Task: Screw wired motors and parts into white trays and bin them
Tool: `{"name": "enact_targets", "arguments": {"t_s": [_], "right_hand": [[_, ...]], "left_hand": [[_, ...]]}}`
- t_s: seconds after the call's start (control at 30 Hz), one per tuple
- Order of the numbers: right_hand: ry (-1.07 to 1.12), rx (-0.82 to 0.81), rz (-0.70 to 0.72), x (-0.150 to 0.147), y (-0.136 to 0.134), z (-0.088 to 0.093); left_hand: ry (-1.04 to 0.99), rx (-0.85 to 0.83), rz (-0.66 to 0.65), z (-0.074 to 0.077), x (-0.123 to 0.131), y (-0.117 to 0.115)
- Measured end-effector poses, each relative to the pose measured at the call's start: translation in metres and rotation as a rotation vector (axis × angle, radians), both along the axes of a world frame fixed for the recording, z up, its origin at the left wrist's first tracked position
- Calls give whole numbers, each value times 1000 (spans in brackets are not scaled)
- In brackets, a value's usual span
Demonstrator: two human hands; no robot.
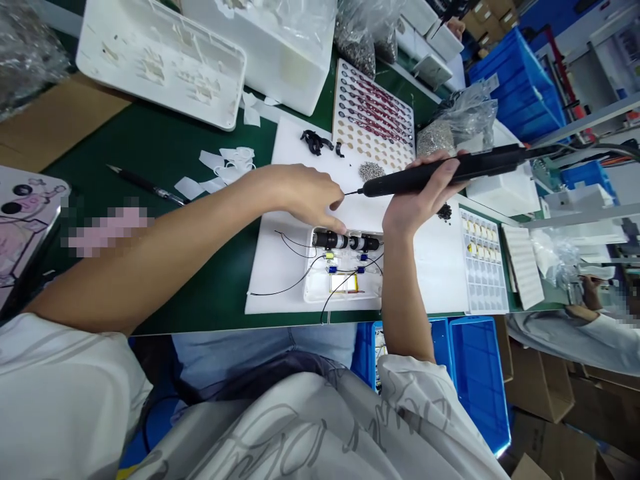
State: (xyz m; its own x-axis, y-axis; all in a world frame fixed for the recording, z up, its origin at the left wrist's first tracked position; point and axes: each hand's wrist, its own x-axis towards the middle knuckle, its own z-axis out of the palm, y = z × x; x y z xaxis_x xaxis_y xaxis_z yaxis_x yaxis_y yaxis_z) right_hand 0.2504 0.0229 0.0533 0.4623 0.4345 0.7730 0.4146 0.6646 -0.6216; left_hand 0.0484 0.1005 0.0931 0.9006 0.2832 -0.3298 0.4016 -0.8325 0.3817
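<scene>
My left hand (305, 199) hangs empty over a white foam board (270, 280), its fingertips just above a pair of black cylindrical parts (345, 241) set in a recess. Thin black wires (295, 283) run from that recess, which also holds small blue and yellow components and a flat battery-like pack (344, 283). My right hand (420, 193) grips a black electric screwdriver (440, 170), whose thin bit points left, close to my left fingers. A small heap of screws (371, 171) lies just beyond its tip, and black rubbery pieces (315, 141) sit further back.
A pegged tray with red strips (373, 110) and a white compartment tray (483, 260) flank the board. White plastic trays and bags of screws stand behind. A black-handled craft knife (145, 185) lies left. Blue crates stand right, where a co-worker's hand (593, 293) shows.
</scene>
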Motion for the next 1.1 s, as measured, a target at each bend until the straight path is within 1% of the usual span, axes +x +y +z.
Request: {"name": "enact_targets", "arguments": {"t_s": [0.07,0.13,0.17,0.23,0.3,0.37,0.47,0.6,0.73,0.8,0.9,1.1], "right_hand": [[127,32,-121,-12,-3,18],[234,9,-179,-21,-10,41],[271,-1,-193,-24,-15,53],[341,21,-178,-28,-28,74],[400,77,-111,-30,-42,92],[416,135,-57,-33,-55,105],[464,157,-80,-41,-70,120],[604,167,-110,-50,-81,132],[551,239,-68,-46,-85,134],[535,266,-37,-44,-86,133],[569,257,-9,-45,-88,135],[560,255,-15,-47,-88,134]], "left_hand": [[-87,44,38,-5,0,9],[-221,72,52,-10,1,15],[-297,70,37,-12,3,16],[-458,48,-32,-15,6,14],[-603,31,-107,-15,10,8],[-719,35,-154,-14,12,1],[-846,53,-207,-12,13,-9],[-972,87,-277,-11,14,-17],[-1064,80,-313,-12,16,-22],[-1082,69,-312,-13,17,-24],[-1088,34,-306,-14,18,-26],[-1099,-1,-302,-14,19,-28]]}}
